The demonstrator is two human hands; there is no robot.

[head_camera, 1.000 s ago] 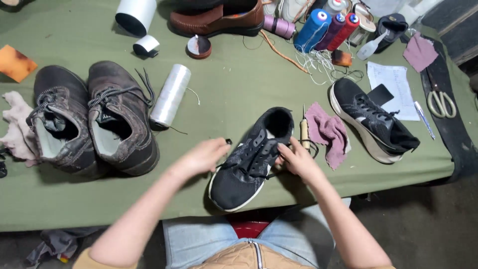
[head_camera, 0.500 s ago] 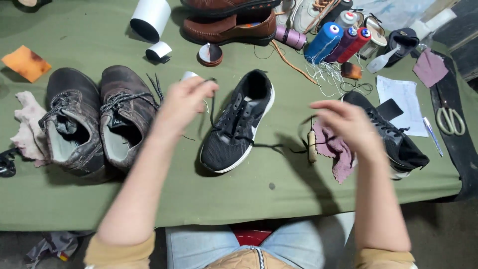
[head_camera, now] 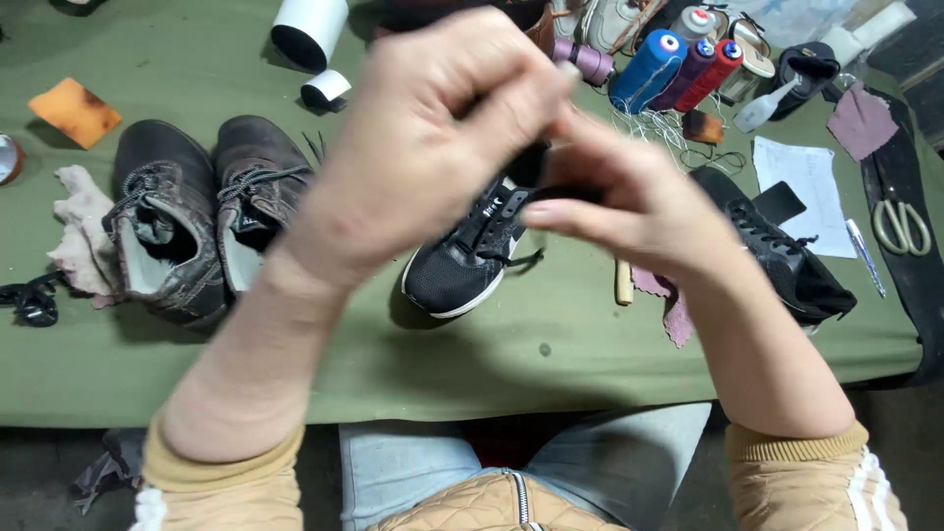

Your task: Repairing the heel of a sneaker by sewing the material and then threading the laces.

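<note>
I'm bringing both hands together above the black sneaker (head_camera: 470,261) lying on the green bench (head_camera: 551,354); left hand (head_camera: 423,147) and right hand (head_camera: 629,197) are pinching something dark, seemingly its lace. Next I'm needing a steady, fine pull.

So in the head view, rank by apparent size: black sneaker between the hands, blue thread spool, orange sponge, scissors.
1. black sneaker, though partly hidden by the hands
2. blue thread spool
3. and 4. orange sponge and scissors look alike; unranked.
</note>
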